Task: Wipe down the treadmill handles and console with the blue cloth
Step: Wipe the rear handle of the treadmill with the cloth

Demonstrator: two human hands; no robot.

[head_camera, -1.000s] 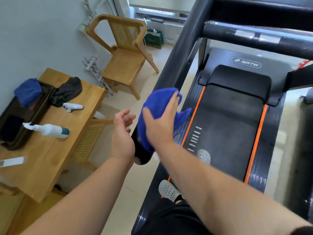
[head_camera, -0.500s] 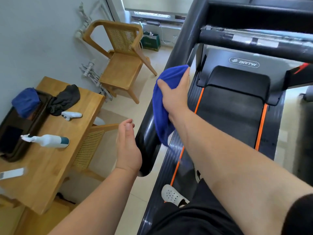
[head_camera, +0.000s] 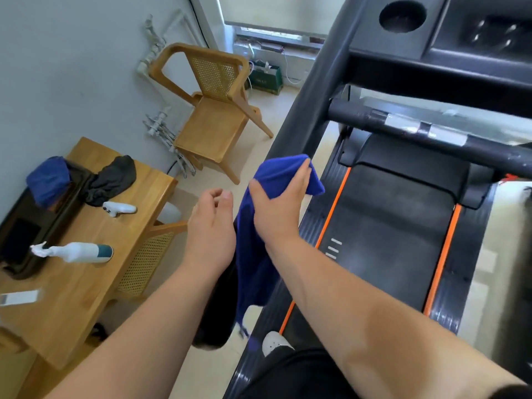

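My right hand [head_camera: 277,208] presses the blue cloth [head_camera: 259,254] onto the treadmill's black left handle [head_camera: 302,116], which slopes from the console [head_camera: 460,30] at top right down to its rounded end near my waist. The cloth drapes over the handle and hangs down below my wrist. My left hand [head_camera: 211,223] hovers just left of the handle with its fingers loosely curled and nothing in them. A black crossbar [head_camera: 431,133] with silver patches spans the treadmill below the console.
To the left stands a wooden table [head_camera: 72,298] with a white spray bottle [head_camera: 74,251], a white controller [head_camera: 118,209], a dark cloth [head_camera: 112,180] and a black tray [head_camera: 26,234] holding another blue cloth [head_camera: 49,180]. A wooden chair [head_camera: 213,110] stands behind.
My right hand slid the cloth up the left handle, then back down a little. The view tilted up, showing the console. My left hand stayed beside the handle.
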